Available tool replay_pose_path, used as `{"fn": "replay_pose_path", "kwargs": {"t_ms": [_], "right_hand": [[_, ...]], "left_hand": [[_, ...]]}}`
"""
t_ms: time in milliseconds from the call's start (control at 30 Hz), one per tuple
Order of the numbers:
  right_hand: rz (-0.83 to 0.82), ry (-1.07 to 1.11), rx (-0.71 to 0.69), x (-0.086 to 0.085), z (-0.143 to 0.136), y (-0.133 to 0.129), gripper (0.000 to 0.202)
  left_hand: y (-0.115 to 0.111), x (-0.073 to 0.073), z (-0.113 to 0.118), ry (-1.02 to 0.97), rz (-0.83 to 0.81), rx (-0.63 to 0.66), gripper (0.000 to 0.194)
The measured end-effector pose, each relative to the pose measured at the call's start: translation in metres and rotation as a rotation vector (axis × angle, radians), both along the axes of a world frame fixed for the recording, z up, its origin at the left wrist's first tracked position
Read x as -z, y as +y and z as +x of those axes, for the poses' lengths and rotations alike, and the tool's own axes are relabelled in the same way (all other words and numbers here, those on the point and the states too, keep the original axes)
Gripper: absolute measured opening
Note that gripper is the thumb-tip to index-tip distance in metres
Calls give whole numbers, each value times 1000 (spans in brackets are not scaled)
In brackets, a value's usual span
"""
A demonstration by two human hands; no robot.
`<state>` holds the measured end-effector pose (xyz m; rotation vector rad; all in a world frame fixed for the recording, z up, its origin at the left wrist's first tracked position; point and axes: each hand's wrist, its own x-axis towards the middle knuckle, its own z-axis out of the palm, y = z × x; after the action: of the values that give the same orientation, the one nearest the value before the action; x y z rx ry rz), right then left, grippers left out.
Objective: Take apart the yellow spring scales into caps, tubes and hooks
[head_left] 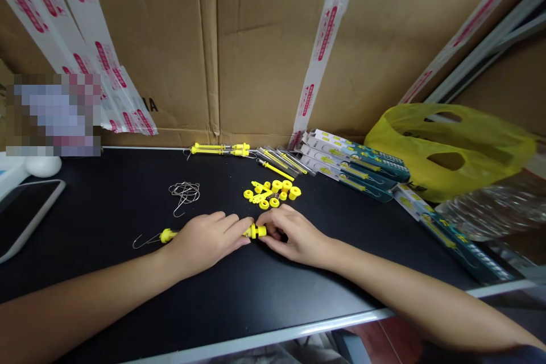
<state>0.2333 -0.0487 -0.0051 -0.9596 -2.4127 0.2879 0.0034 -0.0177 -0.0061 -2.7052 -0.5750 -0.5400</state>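
Tube (168,235) sits low over the black table (324,278); left hand (207,240) wraps it, right hand (296,234) pinches the yellow cap (261,231) at its end; best kept steady, cap and tube in line.

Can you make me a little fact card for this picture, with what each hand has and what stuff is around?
Left hand: the left hand is wrapped over a yellow tool, hiding its middle
Right hand: the right hand pinches the tool's right end
Tool's left end: a wire hook sticks out
Just beyond the hands: bent wires and small yellow parts
Right side: printed boxes and a yellow bag
Surface: black tabletop
Behind: taped cardboard
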Motion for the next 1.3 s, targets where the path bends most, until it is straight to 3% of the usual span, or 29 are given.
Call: {"fn": "replay_pose_path", "kwargs": {"t_ms": [133,533,733,1300], "right_hand": [[-37,-12,25,-3,0,-1,35],[-9,-36,34,-1,-1,1,17],[-32,-32,50,-4,-1,-1,34],[13,8,-2,-1,0,1,9]], "left_hand": [[0,-1,0,5,-5,4,26],[0,0,0,2,-3,1,27],[1,-1,1,1,-3,5,26],[0,-3,1,1,-18,9,27]]}}
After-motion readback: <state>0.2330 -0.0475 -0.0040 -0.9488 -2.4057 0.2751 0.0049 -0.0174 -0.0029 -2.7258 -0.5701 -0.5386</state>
